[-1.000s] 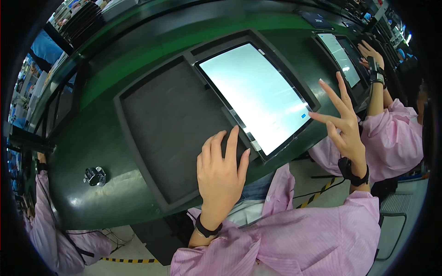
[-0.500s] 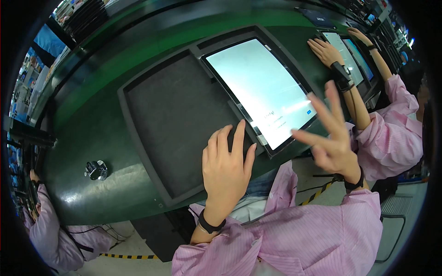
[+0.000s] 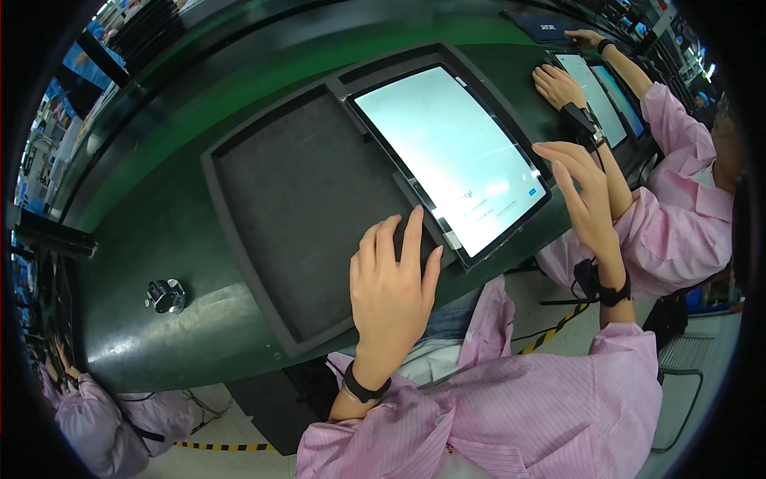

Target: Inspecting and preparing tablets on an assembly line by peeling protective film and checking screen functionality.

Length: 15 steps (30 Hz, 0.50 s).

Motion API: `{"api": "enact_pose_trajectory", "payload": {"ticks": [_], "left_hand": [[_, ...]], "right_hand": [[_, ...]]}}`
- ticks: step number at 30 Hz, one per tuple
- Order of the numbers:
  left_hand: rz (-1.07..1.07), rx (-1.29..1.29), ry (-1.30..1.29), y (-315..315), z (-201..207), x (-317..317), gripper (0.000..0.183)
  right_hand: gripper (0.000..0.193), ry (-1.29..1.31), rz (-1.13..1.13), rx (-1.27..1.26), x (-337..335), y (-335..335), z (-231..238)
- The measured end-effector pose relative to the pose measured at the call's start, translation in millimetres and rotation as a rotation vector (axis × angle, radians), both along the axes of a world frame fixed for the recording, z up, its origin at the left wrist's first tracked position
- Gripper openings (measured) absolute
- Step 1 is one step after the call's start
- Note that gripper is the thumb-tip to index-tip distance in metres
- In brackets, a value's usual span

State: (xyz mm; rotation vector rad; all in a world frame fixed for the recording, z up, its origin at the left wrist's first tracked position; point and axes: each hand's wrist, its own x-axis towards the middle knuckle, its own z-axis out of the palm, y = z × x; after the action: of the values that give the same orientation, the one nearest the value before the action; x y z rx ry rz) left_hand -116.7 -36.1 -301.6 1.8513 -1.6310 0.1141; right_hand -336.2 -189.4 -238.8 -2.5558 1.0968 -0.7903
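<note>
A lit display panel (image 3: pixel 451 152) with a black frame lies slanted in the right part of a black foam tray (image 3: pixel 239 231). Its screen glows pale white, with a few lines of text and a small blue button near the lower right corner. My left hand (image 3: pixel 391 279) rests on the near part of the tray, fingers spread, with the fingertips close to the panel's left lower edge. It holds nothing. Beside the panel's right lower corner, my right hand (image 3: pixel 586 195) is raised with its fingers stretched out and nothing in them.
The tray sits on a dark green table (image 3: pixel 159 343). Left of it stands a small black and clear object (image 3: pixel 165 295). At right, a co-worker's hand (image 3: pixel 558 85) lies by another lit screen (image 3: pixel 590 96); their other hand (image 3: pixel 586 38) reaches toward a dark flat case (image 3: pixel 542 29).
My right hand has drawn back to the right from over the screen's lower corner, its fingers now closer together. My left hand stays put. The co-worker's far hand has moved toward the dark case.
</note>
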Motion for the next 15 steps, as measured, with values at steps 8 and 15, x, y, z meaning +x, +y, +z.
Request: {"api": "enact_pose_trajectory", "payload": {"ticks": [8,15], "left_hand": [[0.012,-0.001,0.069,1,5,-2,0.041],[-0.013,-0.028,0.263,7,12,5,0.041]], "right_hand": [[0.050,0.072,-0.159,0.052,30,-42,-25],[0.029,-0.316,-0.048,0.668,48,-46,-5]]}}
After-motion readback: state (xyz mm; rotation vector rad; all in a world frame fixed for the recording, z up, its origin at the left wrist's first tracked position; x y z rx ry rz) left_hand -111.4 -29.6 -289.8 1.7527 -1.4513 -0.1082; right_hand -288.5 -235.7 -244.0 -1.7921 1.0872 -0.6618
